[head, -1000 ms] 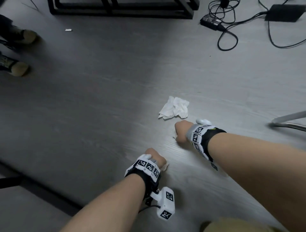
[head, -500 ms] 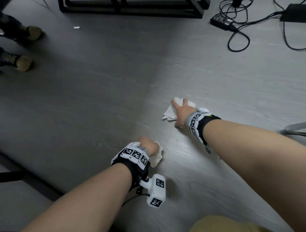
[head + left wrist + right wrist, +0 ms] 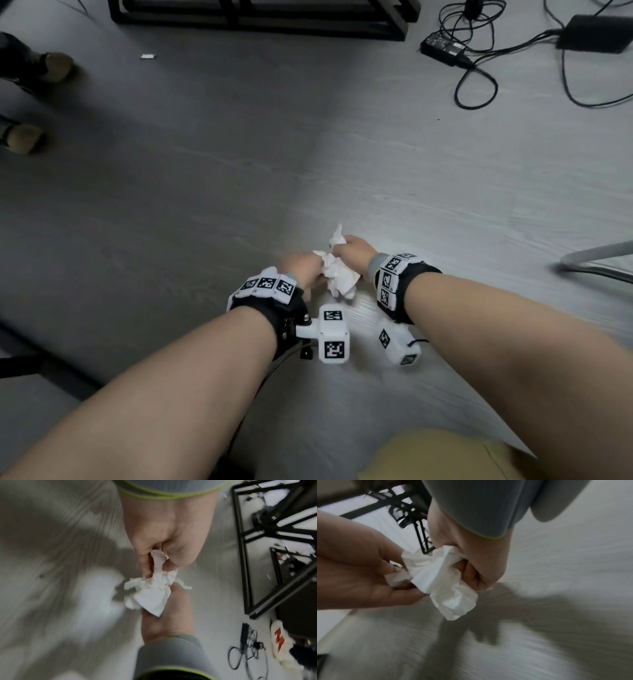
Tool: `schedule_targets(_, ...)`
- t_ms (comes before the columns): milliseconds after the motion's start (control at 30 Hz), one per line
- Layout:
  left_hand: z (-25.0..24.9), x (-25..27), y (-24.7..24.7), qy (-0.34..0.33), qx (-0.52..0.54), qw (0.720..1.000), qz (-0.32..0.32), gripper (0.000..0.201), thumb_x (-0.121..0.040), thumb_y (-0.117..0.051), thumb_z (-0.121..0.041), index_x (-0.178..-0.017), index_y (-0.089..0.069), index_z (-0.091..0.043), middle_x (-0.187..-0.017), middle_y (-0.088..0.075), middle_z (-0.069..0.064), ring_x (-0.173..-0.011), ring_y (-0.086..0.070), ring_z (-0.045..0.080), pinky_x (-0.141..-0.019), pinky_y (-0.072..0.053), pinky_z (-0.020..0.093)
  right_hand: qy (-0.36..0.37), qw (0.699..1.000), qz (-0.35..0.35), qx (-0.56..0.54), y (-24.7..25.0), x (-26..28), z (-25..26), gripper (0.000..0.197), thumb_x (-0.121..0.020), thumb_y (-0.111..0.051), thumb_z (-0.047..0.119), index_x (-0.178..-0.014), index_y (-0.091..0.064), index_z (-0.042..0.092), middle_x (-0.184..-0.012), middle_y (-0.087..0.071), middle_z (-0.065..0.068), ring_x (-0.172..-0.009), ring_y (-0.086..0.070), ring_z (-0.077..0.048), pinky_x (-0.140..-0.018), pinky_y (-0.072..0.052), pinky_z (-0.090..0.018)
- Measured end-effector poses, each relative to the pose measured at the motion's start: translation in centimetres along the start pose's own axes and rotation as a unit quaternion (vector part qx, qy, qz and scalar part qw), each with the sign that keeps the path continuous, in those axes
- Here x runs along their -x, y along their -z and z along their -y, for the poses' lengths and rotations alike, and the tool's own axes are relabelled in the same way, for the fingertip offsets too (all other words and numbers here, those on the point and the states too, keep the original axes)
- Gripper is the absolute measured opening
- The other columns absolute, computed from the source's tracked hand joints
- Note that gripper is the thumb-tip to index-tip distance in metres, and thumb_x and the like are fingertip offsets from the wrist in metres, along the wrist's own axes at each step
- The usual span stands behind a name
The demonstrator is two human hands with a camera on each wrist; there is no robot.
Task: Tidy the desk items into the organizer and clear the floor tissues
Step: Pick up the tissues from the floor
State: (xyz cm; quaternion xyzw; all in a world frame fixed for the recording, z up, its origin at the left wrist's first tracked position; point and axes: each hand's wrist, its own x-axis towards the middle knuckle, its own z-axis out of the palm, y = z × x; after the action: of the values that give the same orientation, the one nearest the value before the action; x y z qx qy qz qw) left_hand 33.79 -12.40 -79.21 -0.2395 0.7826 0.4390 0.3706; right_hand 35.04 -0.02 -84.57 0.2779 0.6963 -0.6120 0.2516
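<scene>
Both hands meet low over the grey floor and hold crumpled white tissue [image 3: 337,275] between them. My left hand [image 3: 308,274] pinches one wad of it; the left wrist view shows the fingers [image 3: 145,566] closed on the tissue [image 3: 150,592]. My right hand [image 3: 344,248] grips the other end, with its fingers [image 3: 471,574] curled round the tissue [image 3: 440,577]. The paper hangs clear of the floor and casts a shadow below. The organizer and the desk items are out of view.
A black metal frame [image 3: 260,20] stands at the far edge. Power adapters and tangled cables [image 3: 445,51] lie at the far right. Another person's shoes [image 3: 51,66] are at the left, with a small white scrap [image 3: 148,56] nearby. A metal chair leg [image 3: 596,260] sits to the right.
My right hand took the flat tissue off the floor and drew back to the left hand. The two hands now hold the tissues together.
</scene>
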Motion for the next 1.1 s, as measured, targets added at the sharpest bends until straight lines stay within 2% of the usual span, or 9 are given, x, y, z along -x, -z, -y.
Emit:
schedule_targets(167, -3.2, 4.1, -2.1, -0.012, -0.012, 0.999, -0.027, 0.013, -0.077, -0.072, -0.017, -0.084, -0.071, -0.007, -0.087, -0.074, 0.014, -0.086, -0.074, 0.031, -0.075, -0.060, 0.044, -0.118, 0.978, 0.001, -0.172, 0.8, 3.8, 2.8, 0.044, -0.096, -0.045, 0.041, -0.117, -0.056, 0.003, -0.118, -0.064, -0.019, -0.107, -0.063, -0.035, -0.101, -0.048, -0.046)
schedule_targets(333, -6.6, 15.0, -3.4, 0.019, 0.014, 1.000, -0.008, 0.016, -0.072, -0.071, -0.026, -0.076, -0.067, -0.011, -0.072, -0.069, 0.006, -0.071, -0.070, 0.023, -0.066, -0.058, 0.031, -0.229, 0.894, 0.097, -0.373, 4.1, 13.4, 5.9, 0.081, -0.081, -0.040, 0.075, -0.126, -0.058, 0.011, -0.111, -0.068, -0.020, -0.101, -0.067, -0.037, -0.084, -0.055, -0.050)
schedule_targets(467, -8.6, 21.0, -4.2, -0.053, 0.023, 0.996, -0.065, 0.022, -0.061, -0.069, -0.031, -0.069, -0.069, -0.010, -0.071, -0.073, 0.015, -0.074, -0.074, 0.033, -0.070, -0.062, 0.048, -0.204, 0.909, -0.008, -0.364, 7.1, 19.5, 9.0, 0.047, -0.092, -0.037, 0.049, -0.112, -0.059, 0.013, -0.106, -0.068, -0.016, -0.098, -0.066, -0.033, -0.081, -0.054, -0.044)
schedule_targets(600, -10.8, 30.5, -3.0, -0.106, -0.028, 0.993, -0.044, 0.013, -0.083, -0.064, -0.016, -0.080, -0.073, -0.007, -0.077, -0.073, 0.012, -0.064, -0.065, 0.024, -0.067, -0.057, 0.028, -0.203, 0.941, -0.109, -0.249, 8.6, 26.2, 11.5, 0.030, -0.086, -0.048, 0.033, -0.097, -0.061, 0.009, -0.118, -0.066, -0.018, -0.106, -0.064, -0.035, -0.097, -0.050, -0.057)
schedule_targets(733, -8.4, 35.0, -2.0, -0.110, -0.123, 0.986, 0.031, 0.028, -0.085, -0.058, -0.016, -0.105, -0.076, -0.021, -0.096, -0.075, 0.001, -0.084, -0.067, 0.017, -0.075, -0.049, 0.021, -0.265, 0.954, -0.063, -0.129, 8.4, 30.1, 10.3, 0.017, -0.094, -0.043, 0.020, -0.097, -0.054, 0.007, -0.115, -0.057, -0.011, -0.100, -0.055, -0.026, -0.091, -0.049, -0.035)
schedule_targets(800, -6.5, 34.6, -1.8, -0.109, -0.187, 0.976, 0.018, 0.031, -0.086, -0.061, -0.018, -0.114, -0.074, -0.024, -0.110, -0.073, -0.001, -0.094, -0.063, 0.013, -0.078, -0.041, 0.016, -0.325, 0.925, -0.023, -0.194, 7.6, 30.4, 8.8, 0.033, -0.091, -0.044, 0.025, -0.115, -0.053, 0.003, -0.117, -0.061, -0.016, -0.092, -0.057, -0.028, -0.069, -0.050, -0.035)
schedule_targets(867, -4.6, 32.8, -1.7, -0.107, -0.216, 0.970, 0.016, 0.026, -0.081, -0.066, -0.023, -0.106, -0.076, -0.026, -0.109, -0.072, -0.003, -0.103, -0.063, 0.016, -0.085, -0.045, 0.017, -0.344, 0.912, -0.031, -0.223, 6.7, 29.7, 7.2, 0.022, -0.095, -0.048, 0.024, -0.100, -0.053, 0.003, -0.097, -0.062, -0.018, -0.080, -0.059, -0.028, -0.055, -0.049, -0.031)
schedule_targets(967, -1.6, 28.8, -2.0, -0.038, -0.185, 0.981, 0.049, 0.015, -0.065, -0.073, -0.026, -0.079, -0.072, -0.023, -0.078, -0.069, -0.004, -0.081, -0.065, 0.019, -0.074, -0.054, 0.025, -0.330, 0.933, -0.035, -0.138, 5.3, 28.6, 4.6, 0.020, -0.094, -0.054, 0.020, -0.091, -0.055, 0.000, -0.065, -0.062, -0.016, -0.061, -0.062, -0.026, -0.054, -0.052, -0.029)
schedule_targets(1100, 2.4, 20.2, -1.0, 0.014, -0.207, 0.978, -0.009, 0.040, -0.054, -0.054, -0.043, -0.077, -0.066, -0.012, -0.072, -0.069, 0.006, -0.071, -0.065, 0.028, -0.074, -0.058, 0.034, -0.294, 0.944, -0.061, -0.135, 5.5, 24.4, 2.1, 0.014, -0.100, -0.049, 0.015, -0.109, -0.053, 0.006, -0.076, -0.055, -0.008, -0.056, -0.051, -0.018, -0.033, -0.040, -0.019)
